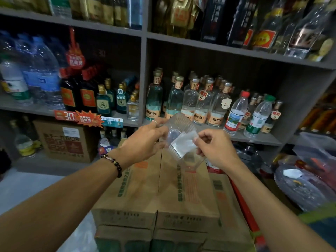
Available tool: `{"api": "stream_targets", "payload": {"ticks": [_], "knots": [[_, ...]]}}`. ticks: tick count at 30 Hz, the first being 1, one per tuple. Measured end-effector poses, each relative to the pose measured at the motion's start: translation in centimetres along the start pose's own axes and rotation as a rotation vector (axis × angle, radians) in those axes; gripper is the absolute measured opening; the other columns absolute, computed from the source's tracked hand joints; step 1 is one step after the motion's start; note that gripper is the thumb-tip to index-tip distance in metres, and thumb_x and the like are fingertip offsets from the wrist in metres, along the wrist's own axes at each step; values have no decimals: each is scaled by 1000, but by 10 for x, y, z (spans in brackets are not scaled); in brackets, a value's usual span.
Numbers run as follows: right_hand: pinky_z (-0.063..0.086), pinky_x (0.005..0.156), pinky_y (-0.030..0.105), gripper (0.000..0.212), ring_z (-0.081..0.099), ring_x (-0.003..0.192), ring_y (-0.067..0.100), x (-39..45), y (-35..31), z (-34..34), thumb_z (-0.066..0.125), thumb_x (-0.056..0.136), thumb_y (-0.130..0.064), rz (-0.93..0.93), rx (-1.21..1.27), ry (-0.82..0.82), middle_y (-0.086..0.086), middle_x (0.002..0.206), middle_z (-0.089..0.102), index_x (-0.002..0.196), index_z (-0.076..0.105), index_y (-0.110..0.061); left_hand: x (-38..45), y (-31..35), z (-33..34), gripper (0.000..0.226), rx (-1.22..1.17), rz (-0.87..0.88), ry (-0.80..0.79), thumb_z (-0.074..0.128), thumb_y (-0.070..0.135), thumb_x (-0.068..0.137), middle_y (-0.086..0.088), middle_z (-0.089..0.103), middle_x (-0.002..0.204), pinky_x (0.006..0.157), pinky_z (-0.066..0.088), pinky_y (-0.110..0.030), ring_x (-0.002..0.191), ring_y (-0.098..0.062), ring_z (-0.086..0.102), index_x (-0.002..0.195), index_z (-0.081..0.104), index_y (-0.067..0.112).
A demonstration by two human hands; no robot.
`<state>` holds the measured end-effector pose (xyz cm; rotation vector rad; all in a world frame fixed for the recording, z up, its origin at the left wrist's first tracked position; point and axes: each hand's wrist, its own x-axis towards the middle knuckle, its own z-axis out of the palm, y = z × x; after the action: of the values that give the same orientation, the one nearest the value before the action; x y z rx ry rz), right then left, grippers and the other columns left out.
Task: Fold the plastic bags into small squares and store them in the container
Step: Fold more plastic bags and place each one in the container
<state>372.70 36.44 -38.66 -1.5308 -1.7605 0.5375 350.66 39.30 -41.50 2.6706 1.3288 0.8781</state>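
Two hands meet above stacked cardboard boxes [145, 190]. Left hand [143, 142] grips clear plastic container [179, 135], tilted on its side. Right hand [214, 148], at 3 o'clock of container, pinches folded plastic bag [183, 142] at its mouth.

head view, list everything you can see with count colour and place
clear container: one, transparent ribbed plastic, held up in front of the shelves, tilted
folded plastic bag: one, whitish square, at the container's opening
cardboard boxes: several, brown, stacked below the hands
carton: one, brown with red print, floor at left
clear spirit bottles: many, orange labels, middle shelf
water bottles: two, red and green caps, shelf at right
large water bottles: several, blue-tinted, left shelf
price tags: several, orange, left shelf edge
left hand: wrist with a dark bead bracelet, fingers hold the container
right hand: fingers pinch the bag
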Motion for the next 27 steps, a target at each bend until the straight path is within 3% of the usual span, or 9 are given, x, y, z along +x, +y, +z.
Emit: {"api": "stream_targets", "payload": {"ticks": [4,8,12,15,17,20,23,27], "knots": [[56,67,35,16,68,66,14,-8,-21,0,67,94,-19,-80,-187,-39,-3,68,67,79,70,-13,-6,14,-23,27,9,12,-6,72,24,87,2,37,149,94,48,-44,110,-22,58,82,45,27],[52,71,37,17,63,81,20,-17,-30,4,59,97,-26,-323,-643,49,1,90,66,99,67,-11,-10,22,-38,27,49,11,-40,70,25,88,0,36,151,99,45,-38,119,-21,54,83,44,29],[56,70,41,23,62,92,23,-29,-22,-3,55,95,-21,-561,-662,134,5,104,66,110,66,-8,-9,24,-49,26,55,2,-49,71,28,87,-2,34,153,103,41,-33,131,-20,45,83,45,29],[55,92,47,42,61,112,24,-45,-17,-9,44,93,-38,-720,-772,-14,10,123,65,112,68,-9,-9,25,-56,24,51,12,-75,73,29,86,0,35,152,105,40,-32,134,-18,41,85,48,27],[41,111,44,60,48,134,25,-54,-18,-11,37,93,-52,-692,-837,-221,13,144,52,124,64,-9,-8,28,-58,26,58,34,-97,73,30,85,1,36,151,105,42,-36,133,-18,42,85,47,29],[35,113,39,72,32,141,21,-54,-21,-12,29,93,-64,-570,-876,-416,8,155,35,130,57,-9,-6,36,-59,27,74,83,-141,72,31,85,3,39,147,100,46,-39,123,-17,48,84,45,32],[40,107,41,78,34,137,17,-52,-22,-12,21,89,-71,-526,-831,-441,5,152,36,121,64,-15,-4,38,-57,29,113,123,-181,71,31,86,4,39,145,93,49,-39,114,-15,52,84,42,33],[44,100,38,81,36,130,11,-51,-21,-18,17,86,-74,-540,-774,-400,-1,145,41,116,69,-20,-3,33,-55,29,141,124,-193,71,31,86,2,37,148,96,46,-35,118,-16,49,86,42,31]]}}
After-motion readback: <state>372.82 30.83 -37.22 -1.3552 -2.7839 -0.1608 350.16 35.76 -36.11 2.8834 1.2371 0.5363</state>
